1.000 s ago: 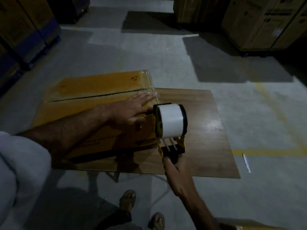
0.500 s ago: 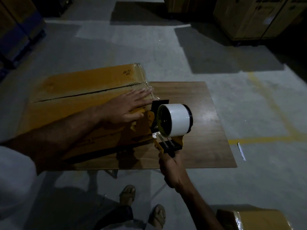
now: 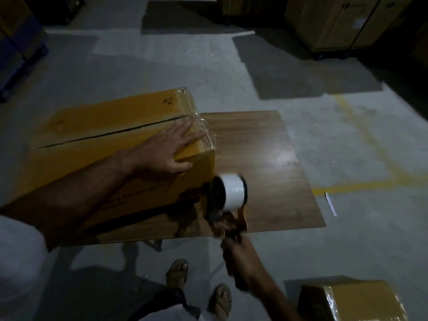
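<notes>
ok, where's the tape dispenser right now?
Head view, lower centre: the tape dispenser is in the right hand, low beside the cardboard box's near right corner, above the wooden board's front edge. Motion blur hides whether it touches the box.

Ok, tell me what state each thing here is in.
Cardboard box: flaps shut, centre seam showing, clear tape over its right end, lying on the wooden board.
Left hand: flat on the box top, fingers straight.
Tape dispenser: blurred, low by the box's near right corner.
Right hand: curled round the dispenser's handle.
Second box: shut, glossy tape on it.
</notes>
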